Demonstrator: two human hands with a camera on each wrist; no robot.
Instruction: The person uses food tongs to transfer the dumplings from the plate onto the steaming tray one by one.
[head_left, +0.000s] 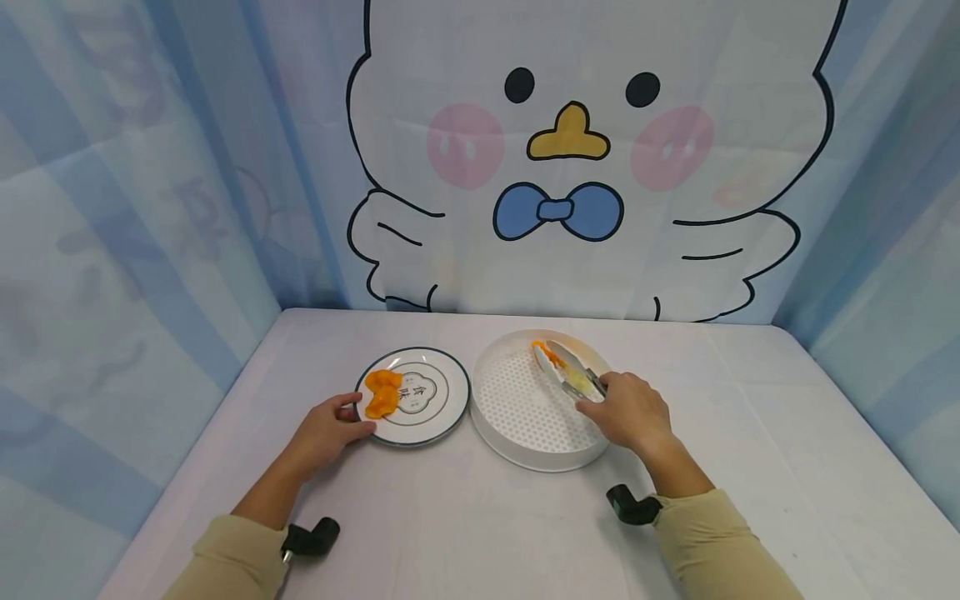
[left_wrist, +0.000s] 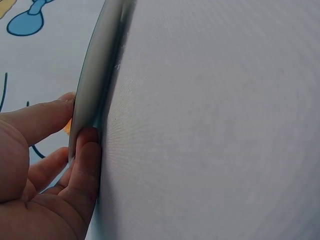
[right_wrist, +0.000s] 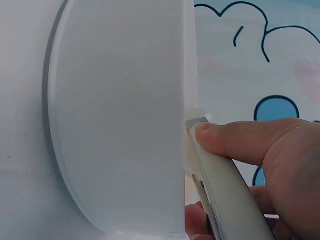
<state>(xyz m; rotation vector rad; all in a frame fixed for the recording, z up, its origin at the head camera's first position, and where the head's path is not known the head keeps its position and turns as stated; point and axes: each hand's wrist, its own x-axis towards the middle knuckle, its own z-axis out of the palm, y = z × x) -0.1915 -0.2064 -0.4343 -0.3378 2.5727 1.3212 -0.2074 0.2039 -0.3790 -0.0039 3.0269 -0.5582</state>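
My left hand (head_left: 327, 433) pinches the left rim of a white plate (head_left: 444, 400) with a dark edge. In the left wrist view the thumb lies over the rim and fingers lie under it. Orange pieces of food (head_left: 384, 392) rest on the plate's left part. On the right, my right hand (head_left: 633, 412) grips metal tongs (head_left: 546, 367) over a round white tray (head_left: 517, 417) full of small holes. Something orange (head_left: 553, 355) shows between the tong arms, with a yellowish patch near the grip. The right wrist view shows the thumb pressing on the tongs (right_wrist: 225, 185).
Plate and tray stand side by side on a white-covered table (head_left: 450, 533). Behind the table hangs a curtain (head_left: 465, 250) with a cartoon figure, and blue-and-white curtains flank both sides. A dark wrist mount (head_left: 633, 506) sits at each sleeve.
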